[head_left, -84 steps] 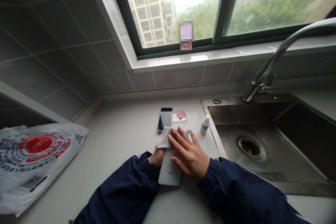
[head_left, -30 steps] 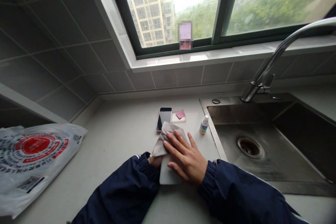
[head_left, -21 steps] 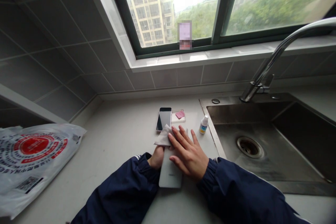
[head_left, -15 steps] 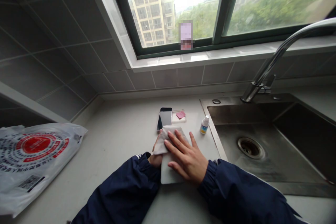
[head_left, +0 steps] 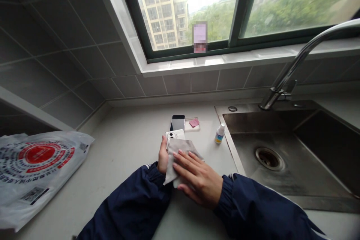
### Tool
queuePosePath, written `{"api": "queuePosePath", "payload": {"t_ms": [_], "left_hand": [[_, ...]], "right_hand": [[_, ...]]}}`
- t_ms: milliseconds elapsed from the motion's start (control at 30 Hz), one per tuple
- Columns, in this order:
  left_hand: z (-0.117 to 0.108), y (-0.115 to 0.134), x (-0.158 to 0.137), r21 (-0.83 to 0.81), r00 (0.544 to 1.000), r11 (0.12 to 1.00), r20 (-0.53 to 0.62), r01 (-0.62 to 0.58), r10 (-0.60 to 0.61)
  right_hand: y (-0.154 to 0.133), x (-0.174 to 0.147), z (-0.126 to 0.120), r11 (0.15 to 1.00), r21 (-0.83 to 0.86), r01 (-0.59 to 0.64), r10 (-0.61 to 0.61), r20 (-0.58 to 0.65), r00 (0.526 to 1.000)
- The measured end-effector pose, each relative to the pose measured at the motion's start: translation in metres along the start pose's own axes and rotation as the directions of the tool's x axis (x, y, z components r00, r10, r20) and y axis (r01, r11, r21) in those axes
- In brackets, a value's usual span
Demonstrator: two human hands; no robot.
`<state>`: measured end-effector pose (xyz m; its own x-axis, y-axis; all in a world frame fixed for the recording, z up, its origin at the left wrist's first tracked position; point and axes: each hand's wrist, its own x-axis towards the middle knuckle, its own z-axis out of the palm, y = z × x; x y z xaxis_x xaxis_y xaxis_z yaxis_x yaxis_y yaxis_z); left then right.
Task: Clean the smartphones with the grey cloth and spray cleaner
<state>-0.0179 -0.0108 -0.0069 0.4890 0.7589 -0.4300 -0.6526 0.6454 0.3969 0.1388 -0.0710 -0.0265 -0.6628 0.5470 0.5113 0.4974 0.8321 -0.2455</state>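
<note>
My left hand (head_left: 162, 156) is wrapped round the edge of a white phone (head_left: 179, 133), its back and round camera lenses facing up. A grey cloth (head_left: 180, 147) with a zigzag edge lies over the lower part of the phone. Flat on the cloth, my right hand (head_left: 198, 178) presses down with fingers stretched out. Just beyond the held phone lies a second phone (head_left: 177, 122), dark screen up. Beside that is a clear case (head_left: 192, 128) with a pink piece (head_left: 194, 122) on it. The left fingers beneath the phone are hidden.
A small white bottle (head_left: 219, 133) with a blue and yellow label stands right of my hands, near the steel sink (head_left: 239, 146). A chrome faucet (head_left: 292, 60) arches over the sink. At the left, a printed plastic bag (head_left: 42, 172) lies on the white counter (head_left: 123, 131).
The cloth and my right hand have slid down toward me along the phone, uncovering its camera end. My left thumb now shows along the phone's left edge.
</note>
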Motion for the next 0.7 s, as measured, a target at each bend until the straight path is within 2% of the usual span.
{"api": "queuePosePath", "payload": {"t_ms": [167,333,500,700], "left_hand": [[0.001,0.000,0.002,0.006,0.995,0.999,-0.088,-0.051,0.051],[-0.004,-0.003,0.005,-0.010,0.990,0.993,-0.084,-0.119,0.118],[-0.009,-0.001,0.003,0.089,0.995,0.993,-0.062,-0.074,0.079],[-0.007,0.006,-0.002,0.138,0.984,0.982,-0.103,-0.130,0.145]], "right_hand": [[0.002,-0.001,0.007,0.997,-0.019,-0.081,0.081,0.041,0.996],[0.002,-0.002,0.006,0.987,-0.044,-0.154,0.156,0.052,0.986],[-0.003,-0.001,-0.001,0.995,0.075,-0.058,0.051,0.087,0.995],[-0.005,-0.001,-0.003,0.992,0.122,0.024,-0.036,0.095,0.995]]}}
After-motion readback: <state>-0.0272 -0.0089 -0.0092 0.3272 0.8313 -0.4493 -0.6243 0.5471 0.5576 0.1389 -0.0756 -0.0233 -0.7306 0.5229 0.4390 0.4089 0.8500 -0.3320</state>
